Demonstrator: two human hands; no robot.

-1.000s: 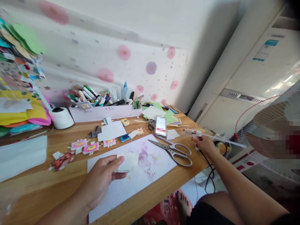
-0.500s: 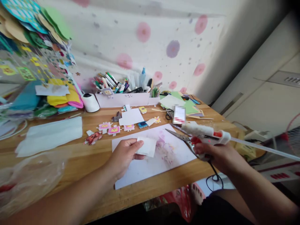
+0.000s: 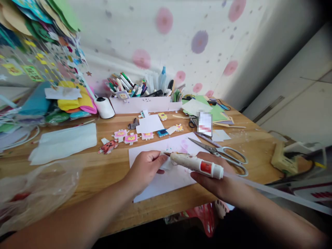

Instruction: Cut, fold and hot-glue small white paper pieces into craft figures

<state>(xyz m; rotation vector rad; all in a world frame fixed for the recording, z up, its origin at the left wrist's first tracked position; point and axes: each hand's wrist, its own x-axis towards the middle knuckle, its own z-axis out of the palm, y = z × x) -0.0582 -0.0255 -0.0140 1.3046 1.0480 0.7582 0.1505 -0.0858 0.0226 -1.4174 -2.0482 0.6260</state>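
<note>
"Pinching something, the left hand (image 3: 147, 170)?"

"Yes, a small white paper piece (image 3: 166, 165), over the stained sheet (image 3: 167, 185)."

"And the right hand (image 3: 218, 181)?"

"Wrapped round a glue gun (image 3: 190, 163), nozzle near the paper."

"Beyond?"

"Scissors (image 3: 213, 149), then a pen box (image 3: 140, 104) toward the bench's (image 3: 259, 150) back."

Left hand (image 3: 147, 168) pinches — right hand (image 3: 217, 186) curls nearby.

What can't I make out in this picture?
In the head view:
Small white paper: partly hidden by the left hand and glue gun.
Glue gun's handle: covered by the right hand.
Glue stick: far end cut off by the right edge.
What the white rectangle shows: pixelated over.
</note>
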